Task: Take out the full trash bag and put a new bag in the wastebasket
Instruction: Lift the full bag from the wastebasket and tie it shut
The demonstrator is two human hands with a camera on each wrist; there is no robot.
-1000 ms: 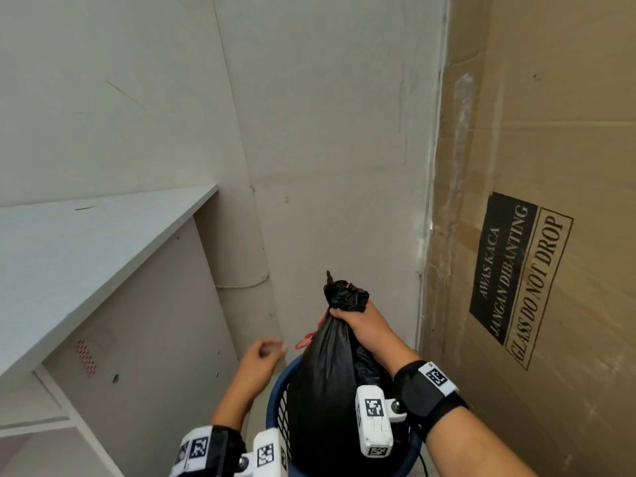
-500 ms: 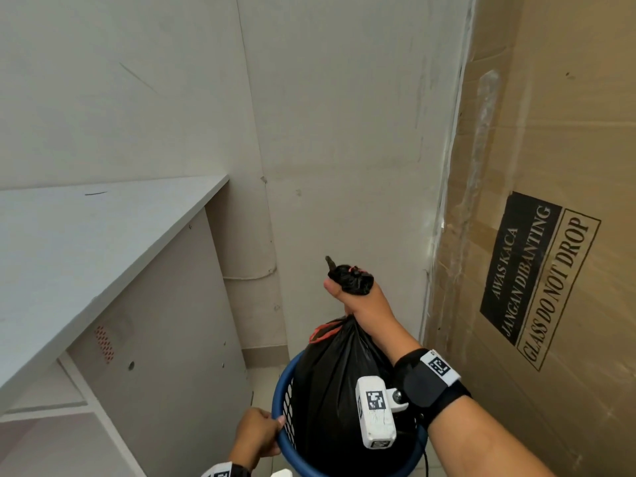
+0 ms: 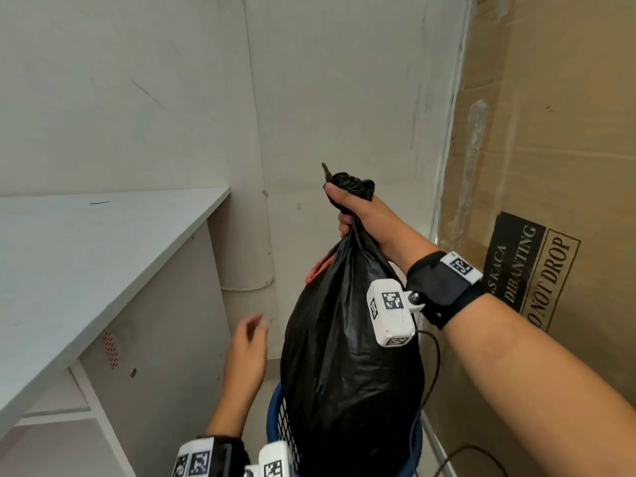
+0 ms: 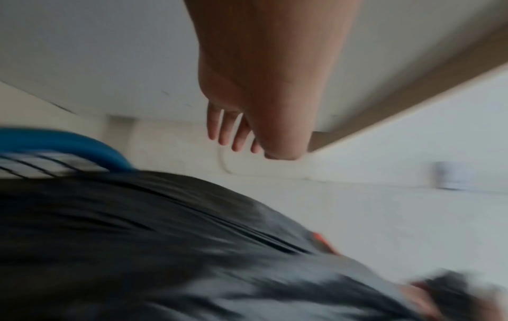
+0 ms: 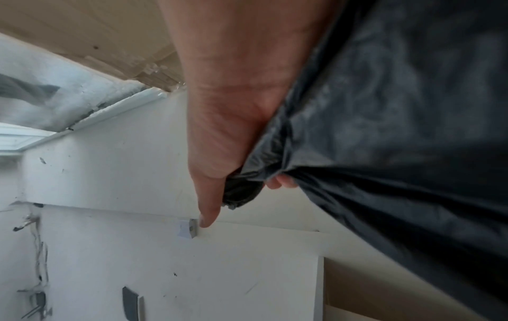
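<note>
A full black trash bag (image 3: 347,366) hangs by its knotted neck, its lower part still inside the blue mesh wastebasket (image 3: 275,420). My right hand (image 3: 358,215) grips the twisted neck just under the knot, thumb up; the right wrist view shows the bag (image 5: 398,130) bunched in the right hand (image 5: 233,130). A red drawstring loop (image 3: 318,268) sticks out at the bag's left. My left hand (image 3: 246,352) hovers left of the bag with loose fingers, holding nothing. In the blurred left wrist view the left hand (image 4: 255,121), the bag (image 4: 165,239) and the wastebasket rim (image 4: 82,143) show.
A white desk (image 3: 86,242) with a side panel stands at the left. A large cardboard box (image 3: 550,166) marked "GLASS DO NOT DROP" walls the right side. White walls meet in the corner behind. A black cable (image 3: 433,366) runs from the right wrist camera.
My right hand has lifted the bag higher, so more of it stands above the rim. The left hand has left the wastebasket rim and risen beside the bag.
</note>
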